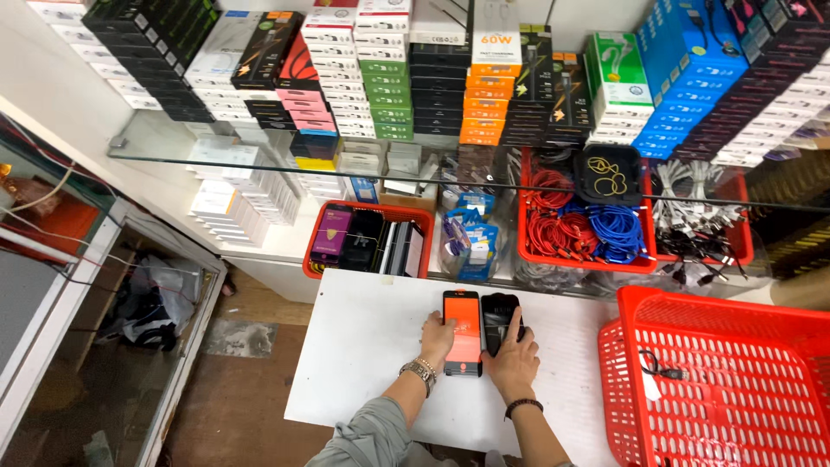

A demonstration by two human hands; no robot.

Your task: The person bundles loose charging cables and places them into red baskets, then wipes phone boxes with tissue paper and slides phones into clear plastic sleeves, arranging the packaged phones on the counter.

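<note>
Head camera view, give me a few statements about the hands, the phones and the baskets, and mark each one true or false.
1. The left hand rests on the phone with the orange screen. True.
2. The right hand holds a blue cable. False: it rests on the black phone, beside the orange one.
3. Both phones lie on a white table. True.
4. The big red basket to the right of the hands is packed full of boxes. False: only a small black cable shows in it.
5. The left wrist bears a metal watch. True.
6. The red and blue cables lie in a green tray. False: the tray is red.
</note>
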